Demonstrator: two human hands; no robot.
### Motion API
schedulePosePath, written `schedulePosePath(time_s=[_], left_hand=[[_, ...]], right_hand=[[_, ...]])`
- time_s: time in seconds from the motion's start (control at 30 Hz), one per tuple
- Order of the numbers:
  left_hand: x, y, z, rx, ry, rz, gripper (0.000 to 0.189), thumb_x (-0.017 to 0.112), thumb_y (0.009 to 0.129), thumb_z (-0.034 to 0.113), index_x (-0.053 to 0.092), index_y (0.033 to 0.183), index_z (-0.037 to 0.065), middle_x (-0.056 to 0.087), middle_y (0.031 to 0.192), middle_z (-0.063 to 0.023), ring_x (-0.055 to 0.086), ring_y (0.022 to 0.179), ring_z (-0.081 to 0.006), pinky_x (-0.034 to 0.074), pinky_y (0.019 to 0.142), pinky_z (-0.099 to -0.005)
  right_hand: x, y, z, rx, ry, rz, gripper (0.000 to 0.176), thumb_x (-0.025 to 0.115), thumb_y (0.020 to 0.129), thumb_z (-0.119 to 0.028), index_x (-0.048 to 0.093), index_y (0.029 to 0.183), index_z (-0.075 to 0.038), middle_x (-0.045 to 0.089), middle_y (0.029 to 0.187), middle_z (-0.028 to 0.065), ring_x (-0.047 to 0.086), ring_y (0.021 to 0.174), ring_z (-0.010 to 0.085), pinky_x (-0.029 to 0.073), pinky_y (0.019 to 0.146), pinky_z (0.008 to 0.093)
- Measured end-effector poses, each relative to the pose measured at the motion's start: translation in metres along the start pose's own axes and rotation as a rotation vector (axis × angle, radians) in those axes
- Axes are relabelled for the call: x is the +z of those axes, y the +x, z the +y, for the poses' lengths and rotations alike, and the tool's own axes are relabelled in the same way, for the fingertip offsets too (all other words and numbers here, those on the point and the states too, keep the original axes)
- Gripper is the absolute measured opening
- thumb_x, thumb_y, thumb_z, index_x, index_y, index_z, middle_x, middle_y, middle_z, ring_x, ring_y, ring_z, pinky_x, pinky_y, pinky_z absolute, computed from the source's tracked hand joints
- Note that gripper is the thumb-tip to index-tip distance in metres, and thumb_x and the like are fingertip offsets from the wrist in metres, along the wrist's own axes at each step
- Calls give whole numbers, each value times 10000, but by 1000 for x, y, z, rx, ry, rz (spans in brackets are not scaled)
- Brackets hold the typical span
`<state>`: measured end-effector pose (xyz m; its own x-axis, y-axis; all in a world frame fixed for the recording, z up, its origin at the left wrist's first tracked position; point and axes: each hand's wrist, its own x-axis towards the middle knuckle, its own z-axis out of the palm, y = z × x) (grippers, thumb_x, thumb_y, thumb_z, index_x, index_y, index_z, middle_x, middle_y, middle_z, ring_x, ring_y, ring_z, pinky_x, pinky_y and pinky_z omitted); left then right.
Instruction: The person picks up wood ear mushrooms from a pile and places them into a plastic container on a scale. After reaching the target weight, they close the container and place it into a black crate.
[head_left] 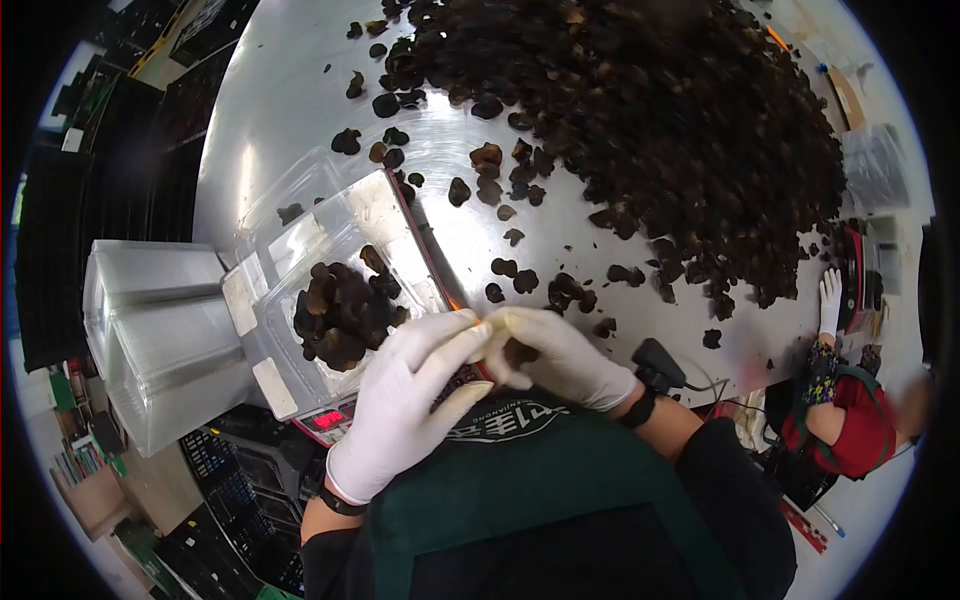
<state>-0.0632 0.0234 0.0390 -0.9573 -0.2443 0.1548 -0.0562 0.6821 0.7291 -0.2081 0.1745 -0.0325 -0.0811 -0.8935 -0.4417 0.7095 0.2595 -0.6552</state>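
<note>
While my left hand [400,385] meets the right at the fingertips, I can't tell whether it pinches anything; my right hand [575,360] curls round a dark piece [519,353]. From that grip, the clump [338,312] sits at nine-thirty, boxed, left hand nearer; the heap [690,150] lies toward one-thirty on the desk [290,90].

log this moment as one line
left hand and right hand: gloved, fingertips close together | dark pieces: in clear tub on scale | larger pile: on table | anything held: unclear
</note>
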Motion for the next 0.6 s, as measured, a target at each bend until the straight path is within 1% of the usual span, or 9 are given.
schedulePosePath(time_s=[0.03, 0.1, 0.17, 0.2, 0.23, 0.3, 0.4, 0.47, 0.6], left_hand=[[-2, -3, -2, 7, 26, 30, 539, 826, 729, 49, 643, 1236, 53, 638, 1210, -123, 627, 1100, -323, 521, 927, -396], [-8, -11, -6, -37, 70, 89, 522, 808, 730, 9, 647, 1225, 46, 637, 1214, -136, 625, 1112, -322, 518, 943, -391], [-12, -21, -18, -81, 101, 184, 477, 772, 750, -33, 654, 1207, 35, 638, 1213, -144, 626, 1117, -319, 515, 950, -389], [-17, -25, -19, -131, 124, 213, 441, 715, 758, -98, 663, 1180, 19, 635, 1240, -146, 627, 1152, -293, 499, 984, -365], [-20, -30, -25, -150, 154, 255, 424, 705, 780, -91, 665, 1185, 27, 637, 1248, -140, 625, 1159, -286, 488, 1002, -361], [-27, -40, -39, -185, 215, 294, 427, 727, 784, -82, 665, 1194, 22, 632, 1228, -141, 612, 1149, -310, 483, 1004, -379], [-28, -52, -49, -247, 258, 323, 439, 718, 792, -86, 663, 1209, 37, 612, 1276, -131, 580, 1203, -307, 454, 1044, -384], [-27, -54, -52, -272, 287, 273, 428, 713, 810, -57, 656, 1223, 40, 597, 1303, -135, 554, 1243, -323, 432, 1071, -402], [-18, -56, -56, -291, 339, 191, 407, 694, 849, 1, 639, 1250, 39, 575, 1333, -147, 518, 1288, -353, 395, 1107, -435]], right_hand=[[-14, -10, -2, 7, -94, 21, 411, 502, 1042, -402, 699, 1069, -42, 630, 815, 12, 618, 740, 96, 498, 643, 208], [-34, -42, -6, 21, -311, 322, 298, 534, 1006, -269, 713, 956, -36, 615, 722, -19, 589, 703, 86, 465, 639, 230], [-69, -81, -5, 47, -559, 525, 249, 589, 976, -227, 718, 919, -22, 676, 789, 20, 601, 702, 84, 480, 653, 244], [-92, -107, 0, 86, -761, 560, 235, 596, 964, -208, 721, 911, -16, 698, 817, 46, 617, 710, 92, 496, 671, 256], [-113, -135, 7, 128, -960, 589, 222, 603, 952, -190, 723, 903, -10, 719, 846, 73, 634, 719, 101, 512, 689, 268], [-143, -186, 25, 369, -970, 526, 215, 611, 945, -177, 729, 889, -6, 725, 850, 107, 675, 772, 127, 541, 726, 319], [-104, -186, -8, 634, -1052, 681, 162, 648, 911, -151, 737, 898, -16, 713, 825, 101, 704, 799, 223, 552, 754, 377], [-137, -165, 14, -11, -1504, 630, 192, 692, 863, -136, 735, 1023, -38, 714, 944, 106, 704, 900, 295, 560, 821, 393], [-119, -42, -20, -502, -1567, 686, 537, 709, 825, -133, 600, 1351, -135, 594, 1326, 123, 583, 1205, 322, 507, 1006, 390]])
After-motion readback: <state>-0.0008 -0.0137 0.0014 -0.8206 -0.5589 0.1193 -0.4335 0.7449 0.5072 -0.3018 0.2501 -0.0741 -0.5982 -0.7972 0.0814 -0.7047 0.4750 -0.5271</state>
